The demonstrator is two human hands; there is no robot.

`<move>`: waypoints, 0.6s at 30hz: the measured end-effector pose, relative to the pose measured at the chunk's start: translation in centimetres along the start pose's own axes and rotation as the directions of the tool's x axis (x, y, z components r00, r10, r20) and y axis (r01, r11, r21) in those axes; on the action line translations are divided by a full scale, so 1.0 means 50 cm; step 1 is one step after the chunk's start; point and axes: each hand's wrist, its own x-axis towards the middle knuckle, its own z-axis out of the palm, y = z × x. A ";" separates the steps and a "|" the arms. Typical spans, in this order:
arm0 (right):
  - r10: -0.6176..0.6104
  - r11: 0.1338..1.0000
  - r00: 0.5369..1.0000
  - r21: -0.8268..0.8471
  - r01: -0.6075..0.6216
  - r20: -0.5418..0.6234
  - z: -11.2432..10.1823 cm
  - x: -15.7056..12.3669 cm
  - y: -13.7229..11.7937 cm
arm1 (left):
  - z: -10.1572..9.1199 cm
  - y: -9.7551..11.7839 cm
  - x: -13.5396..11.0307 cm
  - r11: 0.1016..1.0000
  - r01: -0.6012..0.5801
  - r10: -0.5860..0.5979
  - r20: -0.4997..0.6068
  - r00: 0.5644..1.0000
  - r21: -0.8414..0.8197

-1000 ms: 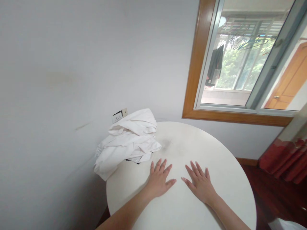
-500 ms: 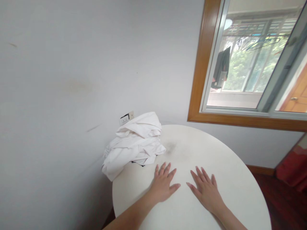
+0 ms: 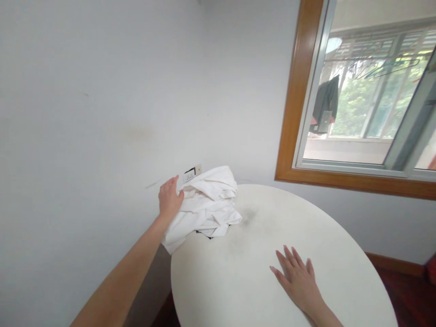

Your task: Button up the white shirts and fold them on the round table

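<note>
My left hand (image 3: 169, 200) is stretched out to the far left edge of the round white table (image 3: 272, 290). It rests against the left side of a crumpled pile of white cloth (image 3: 207, 204), thumb on the fabric, fingers apart from the thumb, not clenched. Something dark peeks out under the pile. My right hand (image 3: 299, 278) lies flat on the tabletop near the front, fingers spread, holding nothing.
A white wall stands behind the table, with a socket plate (image 3: 191, 172) just above the cloth pile. A wooden-framed window (image 3: 294, 113) is at the right, with dark clothing hanging outside. Dark red floor (image 3: 408, 290) shows at the lower right.
My left hand lifted off the tabletop and moved left and away to the cloth pile. My right hand stayed flat. The view shifted left.
</note>
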 end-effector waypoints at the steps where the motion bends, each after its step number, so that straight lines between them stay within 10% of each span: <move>1: 0.000 1.000 1.000 0.003 0.000 -0.002 0.000 0.000 -0.001 | 0.009 -0.021 0.013 0.999 -0.015 0.012 0.071 0.997 0.040; 7: 0.008 1.000 1.000 0.030 -0.008 0.019 -0.009 0.000 -0.004 | 0.052 -0.050 0.052 0.996 -0.008 -0.022 0.328 0.944 0.088; 13: 0.011 0.999 0.999 0.030 -0.012 0.031 -0.024 -0.001 -0.009 | -0.016 0.081 0.146 0.999 0.042 -0.042 -0.016 0.999 0.022; 18: 0.024 0.997 1.000 0.074 -0.023 -0.007 -0.016 0.000 -0.003 | -0.145 0.243 0.244 0.984 -0.167 0.173 -0.138 0.975 0.054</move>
